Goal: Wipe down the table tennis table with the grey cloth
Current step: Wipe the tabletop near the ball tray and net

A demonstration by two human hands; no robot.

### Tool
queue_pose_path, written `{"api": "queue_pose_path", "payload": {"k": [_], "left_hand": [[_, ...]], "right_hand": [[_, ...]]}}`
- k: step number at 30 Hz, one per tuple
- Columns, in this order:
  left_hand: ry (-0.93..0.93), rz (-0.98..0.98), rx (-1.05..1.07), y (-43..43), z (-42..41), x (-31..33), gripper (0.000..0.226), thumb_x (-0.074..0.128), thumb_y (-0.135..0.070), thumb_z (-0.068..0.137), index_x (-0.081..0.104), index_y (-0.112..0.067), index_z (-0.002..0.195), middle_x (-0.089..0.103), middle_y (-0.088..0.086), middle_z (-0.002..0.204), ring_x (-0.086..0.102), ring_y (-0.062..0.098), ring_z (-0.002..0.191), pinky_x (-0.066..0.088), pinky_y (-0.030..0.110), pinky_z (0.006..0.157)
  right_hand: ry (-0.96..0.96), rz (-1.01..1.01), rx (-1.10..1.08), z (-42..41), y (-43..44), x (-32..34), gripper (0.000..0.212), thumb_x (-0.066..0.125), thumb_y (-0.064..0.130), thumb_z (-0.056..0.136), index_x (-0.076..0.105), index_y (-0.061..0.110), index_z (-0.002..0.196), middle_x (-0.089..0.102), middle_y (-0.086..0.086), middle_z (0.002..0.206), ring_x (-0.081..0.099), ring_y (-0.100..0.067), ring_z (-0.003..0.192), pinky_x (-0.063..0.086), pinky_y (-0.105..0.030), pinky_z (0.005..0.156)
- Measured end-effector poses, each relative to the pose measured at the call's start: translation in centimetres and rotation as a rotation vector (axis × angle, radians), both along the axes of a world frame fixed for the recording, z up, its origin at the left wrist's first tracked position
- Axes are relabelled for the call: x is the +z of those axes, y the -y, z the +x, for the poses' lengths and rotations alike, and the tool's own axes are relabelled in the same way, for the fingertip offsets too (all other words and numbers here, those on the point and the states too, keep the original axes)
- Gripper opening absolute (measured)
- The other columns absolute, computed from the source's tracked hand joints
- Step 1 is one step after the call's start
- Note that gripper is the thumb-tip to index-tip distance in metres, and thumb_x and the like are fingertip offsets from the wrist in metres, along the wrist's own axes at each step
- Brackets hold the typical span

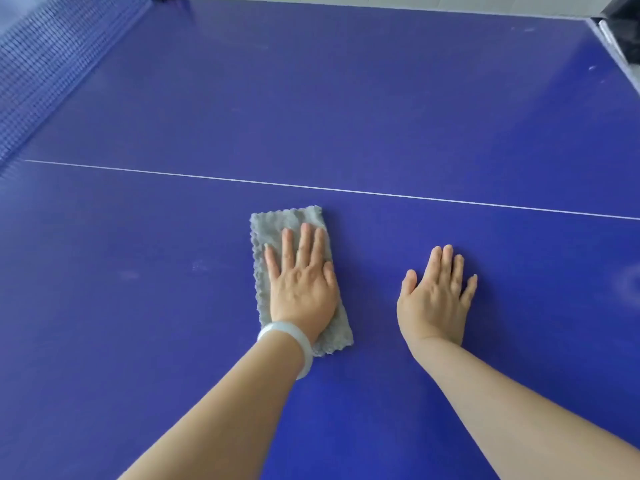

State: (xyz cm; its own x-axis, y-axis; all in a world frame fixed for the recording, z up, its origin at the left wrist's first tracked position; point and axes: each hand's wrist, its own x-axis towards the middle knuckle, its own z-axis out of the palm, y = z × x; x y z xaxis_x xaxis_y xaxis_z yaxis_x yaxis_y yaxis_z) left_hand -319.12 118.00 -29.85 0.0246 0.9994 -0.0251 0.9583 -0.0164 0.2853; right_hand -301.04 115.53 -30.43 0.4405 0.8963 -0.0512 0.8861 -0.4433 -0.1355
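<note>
L grip (pixel 301 275) on grey cloth (pixel 277 223), R grip (pixel 434 296) on table (pixel 346 98).

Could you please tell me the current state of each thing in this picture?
grey cloth, lying flat on the table
left hand, fingers straight, pressing the grey cloth
right hand, flat on the bare table
net, upright along the far left

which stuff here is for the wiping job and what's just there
For the job: grey cloth, flat under the left hand; table tennis table.
Just there: net; white bangle on the left wrist; right hand resting flat on the table.
</note>
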Motion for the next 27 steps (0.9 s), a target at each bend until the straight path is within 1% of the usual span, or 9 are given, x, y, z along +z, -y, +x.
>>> {"api": "queue_pose_path", "payload": {"k": [3, 5, 9, 12, 14, 17, 20, 25, 27], "left_hand": [[-0.03, 0.002, -0.422, 3.6, 0.2, -0.4, 0.057, 0.017, -0.04, 0.103, 0.009, -0.032, 0.159, 0.003, -0.013, 0.166, -0.01, 0.016, 0.153, -0.002, 0.05, 0.123], [-0.06, 0.018, -0.503, 2.3, -3.2, -0.2, 0.056, 0.015, -0.042, 0.102, 0.007, -0.036, 0.158, 0.001, -0.017, 0.165, -0.011, 0.012, 0.152, -0.008, 0.044, 0.123], [-0.074, -0.008, -0.047, -1.1, -9.3, -0.1, 0.057, 0.019, -0.041, 0.102, 0.008, -0.038, 0.158, 0.002, -0.016, 0.165, -0.007, 0.013, 0.153, -0.005, 0.045, 0.123], [-0.028, -0.039, 0.181, -0.9, -8.3, 0.4, 0.058, 0.022, -0.038, 0.102, 0.007, -0.033, 0.159, 0.0, -0.012, 0.166, -0.007, 0.016, 0.153, -0.005, 0.047, 0.123], [-0.039, -0.02, 0.179, 1.8, -4.8, 0.5, 0.061, 0.024, -0.037, 0.101, 0.006, -0.029, 0.159, -0.001, -0.009, 0.166, -0.007, 0.02, 0.153, -0.003, 0.05, 0.123], [0.007, 0.015, -0.173, 9.5, -0.1, 0.1, 0.06, 0.024, -0.038, 0.102, 0.011, -0.027, 0.159, 0.004, -0.009, 0.166, -0.006, 0.02, 0.153, 0.003, 0.051, 0.121], [-0.037, 0.011, -0.446, 9.4, -4.0, 0.2, 0.058, 0.021, -0.041, 0.103, 0.01, -0.033, 0.158, 0.002, -0.014, 0.165, -0.009, 0.013, 0.153, -0.006, 0.044, 0.123], [-0.056, -0.033, 0.057, 5.2, -12.1, 0.4, 0.059, 0.021, -0.041, 0.102, 0.003, -0.037, 0.158, -0.005, -0.015, 0.165, -0.013, 0.011, 0.152, -0.009, 0.041, 0.123], [-0.051, -0.031, 0.092, 5.1, -11.7, 0.1, 0.061, 0.021, -0.041, 0.1, 0.005, -0.035, 0.158, -0.004, -0.014, 0.165, -0.011, 0.012, 0.152, -0.008, 0.041, 0.123]], "right_hand": [[-0.034, 0.01, 0.008, 0.0, 0.1, 0.2, 0.064, 0.03, 0.038, 0.104, 0.014, 0.009, 0.158, 0.009, -0.006, 0.167, 0.005, -0.023, 0.154, 0.001, -0.049, 0.124], [-0.025, 0.009, 0.018, 0.1, 0.1, 0.1, 0.065, 0.029, 0.039, 0.103, 0.013, 0.009, 0.158, 0.009, -0.006, 0.167, 0.005, -0.023, 0.154, 0.001, -0.049, 0.124], [-0.008, 0.0, 0.018, 0.1, 0.1, -0.1, 0.068, 0.027, 0.043, 0.102, 0.01, 0.009, 0.158, 0.006, -0.006, 0.167, 0.002, -0.023, 0.154, -0.001, -0.049, 0.123], [0.0, -0.017, 0.019, 0.1, -0.1, -0.2, 0.069, 0.026, 0.045, 0.102, 0.008, 0.009, 0.158, 0.004, -0.007, 0.167, 0.001, -0.023, 0.154, -0.002, -0.05, 0.123], [-0.003, -0.025, 0.021, 0.1, -0.1, -0.2, 0.07, 0.025, 0.046, 0.102, 0.007, 0.009, 0.158, 0.003, -0.007, 0.167, 0.0, -0.023, 0.154, -0.002, -0.05, 0.123], [-0.023, -0.027, 0.027, 0.2, 0.0, 0.0, 0.07, 0.026, 0.045, 0.102, 0.007, 0.008, 0.158, 0.003, -0.007, 0.167, -0.001, -0.024, 0.154, -0.003, -0.051, 0.123], [-0.023, 0.001, 0.04, 0.3, -0.1, -0.3, 0.07, 0.028, 0.045, 0.101, 0.009, 0.007, 0.158, 0.005, -0.008, 0.167, 0.001, -0.024, 0.154, -0.003, -0.051, 0.123], [-0.02, -0.003, 0.038, 0.2, -0.1, -0.3, 0.071, 0.028, 0.044, 0.1, 0.011, 0.006, 0.157, 0.007, -0.01, 0.166, 0.003, -0.026, 0.154, -0.001, -0.052, 0.123], [0.001, -0.023, 0.04, 0.0, -0.3, -0.4, 0.069, 0.028, 0.042, 0.102, 0.011, 0.005, 0.157, 0.007, -0.011, 0.166, 0.002, -0.027, 0.154, -0.001, -0.054, 0.123]]}}
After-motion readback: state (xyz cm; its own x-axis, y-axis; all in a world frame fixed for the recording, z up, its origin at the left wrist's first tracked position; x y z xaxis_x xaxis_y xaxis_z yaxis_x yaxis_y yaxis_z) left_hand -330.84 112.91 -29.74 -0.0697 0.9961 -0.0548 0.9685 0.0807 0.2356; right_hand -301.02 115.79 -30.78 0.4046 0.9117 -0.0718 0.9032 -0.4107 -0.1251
